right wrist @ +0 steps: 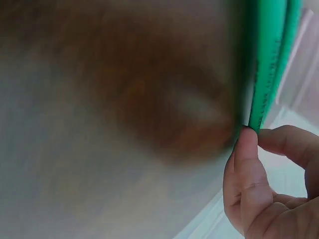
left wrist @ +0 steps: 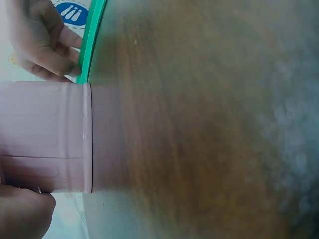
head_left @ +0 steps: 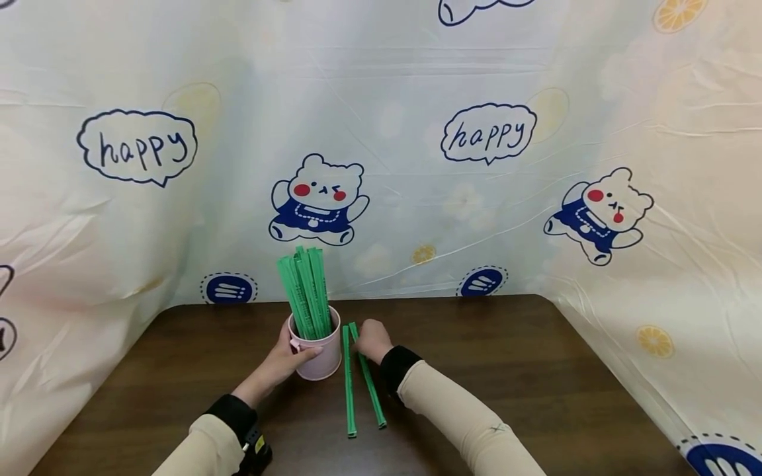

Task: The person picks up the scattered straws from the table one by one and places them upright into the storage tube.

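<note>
A pale pink bucket [head_left: 319, 359] stands on the table with a bundle of long, thin green sticks [head_left: 306, 291] upright in it, printed with small dark lettering. My left hand [head_left: 284, 360] holds the bucket from its left side, thumb across the front. To the bucket's right lie two more green sticks, side by side: the left one [head_left: 348, 387] and the right one [head_left: 370, 390]. At the far end of the right stick is my right hand [head_left: 374, 341]. In the right wrist view, thumb and forefinger pinch the tip of a green stick [right wrist: 266, 74].
The dark brown wooden table [head_left: 506, 377] has rounded back corners. Behind it hangs a pale curtain [head_left: 405, 231] printed with bears and speech bubbles, which also drapes along both sides. A black band with a small device [head_left: 256, 449] sits on the left wrist.
</note>
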Tool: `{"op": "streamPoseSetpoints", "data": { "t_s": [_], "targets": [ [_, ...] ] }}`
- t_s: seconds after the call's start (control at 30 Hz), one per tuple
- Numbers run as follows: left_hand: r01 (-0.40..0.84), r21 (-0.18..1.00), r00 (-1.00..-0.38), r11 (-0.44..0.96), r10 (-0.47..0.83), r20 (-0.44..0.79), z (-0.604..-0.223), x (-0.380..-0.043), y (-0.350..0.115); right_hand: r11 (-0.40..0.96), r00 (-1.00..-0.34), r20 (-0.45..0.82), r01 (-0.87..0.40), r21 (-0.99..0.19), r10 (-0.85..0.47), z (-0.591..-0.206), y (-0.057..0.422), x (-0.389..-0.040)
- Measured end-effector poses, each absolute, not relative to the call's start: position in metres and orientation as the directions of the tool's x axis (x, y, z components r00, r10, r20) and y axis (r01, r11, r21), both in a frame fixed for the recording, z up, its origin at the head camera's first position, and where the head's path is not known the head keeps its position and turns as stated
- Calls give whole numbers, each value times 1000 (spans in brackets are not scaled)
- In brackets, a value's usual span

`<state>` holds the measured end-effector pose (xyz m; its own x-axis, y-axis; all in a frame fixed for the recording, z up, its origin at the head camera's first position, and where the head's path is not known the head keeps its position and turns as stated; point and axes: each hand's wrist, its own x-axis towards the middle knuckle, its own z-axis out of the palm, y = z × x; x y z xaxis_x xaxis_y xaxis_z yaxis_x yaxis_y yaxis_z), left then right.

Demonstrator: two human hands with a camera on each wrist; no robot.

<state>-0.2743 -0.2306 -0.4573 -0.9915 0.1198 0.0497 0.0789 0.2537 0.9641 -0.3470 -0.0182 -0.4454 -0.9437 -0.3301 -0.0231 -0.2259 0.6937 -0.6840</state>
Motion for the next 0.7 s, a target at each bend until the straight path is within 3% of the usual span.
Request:
{"op": "streamPoseSetpoints", "data": {
  "t_s": [0.2, 0.47, 0.7],
  "targets": [
    [65, 964, -992, 258, 121, 35, -461, -274, -230, 702, -947, 22, -254, -665, -322, -413, -2, -362],
    [56, 965, -992, 255, 123, 25, -459, -274, -230, 657, -955, 178, -292, -695, -236, -327, 5, -379],
    [70, 961, -992, 268, 122, 38, -457, -275, -231, 479, -883, 409, -468, -743, -229, -271, -17, -369]
  ]
}}
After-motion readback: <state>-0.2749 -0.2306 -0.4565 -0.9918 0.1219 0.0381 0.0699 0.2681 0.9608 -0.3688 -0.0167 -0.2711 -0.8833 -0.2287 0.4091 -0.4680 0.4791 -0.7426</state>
